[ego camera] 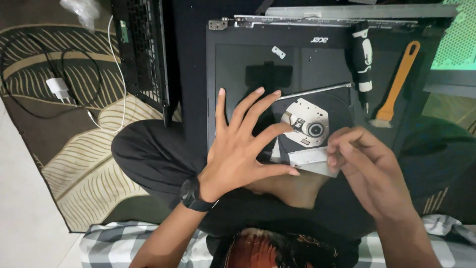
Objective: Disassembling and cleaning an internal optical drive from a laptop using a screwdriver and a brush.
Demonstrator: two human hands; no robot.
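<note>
An optical disc drive [312,124] with its black tray and silver spindle plate lies on a dark laptop lid [233,64] resting over my lap. My left hand [243,144], with a black watch on the wrist, is spread wide; its middle finger and thumb touch the drive's near left edge. My right hand [364,168] pinches the thin silver metal plate [312,160] at the drive's near side.
A black-and-white screwdriver [363,59] and an orange pry tool [396,84] lie on the lid at the right. A black keyboard frame [144,49] lies to the left. A white charger with cables [58,88] sits on the patterned rug [79,164].
</note>
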